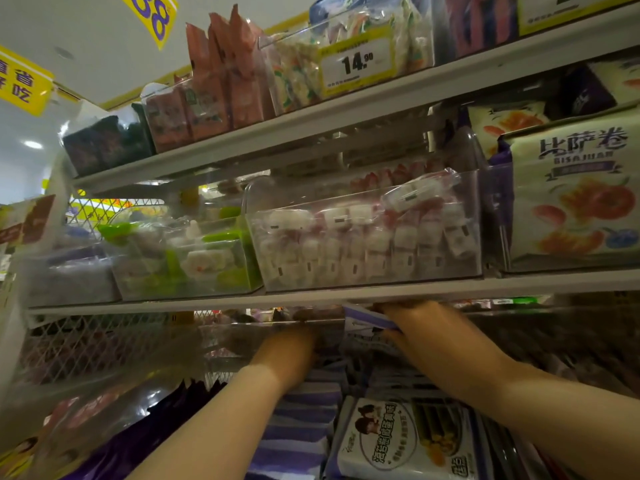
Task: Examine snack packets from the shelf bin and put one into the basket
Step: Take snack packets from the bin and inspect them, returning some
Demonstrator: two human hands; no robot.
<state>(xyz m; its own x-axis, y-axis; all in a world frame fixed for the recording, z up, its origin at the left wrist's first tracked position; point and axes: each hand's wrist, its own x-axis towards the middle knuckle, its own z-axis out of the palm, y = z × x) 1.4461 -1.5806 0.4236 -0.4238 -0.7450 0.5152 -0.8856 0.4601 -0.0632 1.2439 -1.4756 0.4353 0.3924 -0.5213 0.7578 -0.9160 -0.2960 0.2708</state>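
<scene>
A: Where's the packet [364,317]?
B: Pinched in the right hand [426,329], just under the shelf [207,301], right of centre.
A: And the left hand [287,355]?
B: Far inside the clear shelf bin [221,344] (fingers hidden, so I cannot tell whether it grips anything).
</scene>
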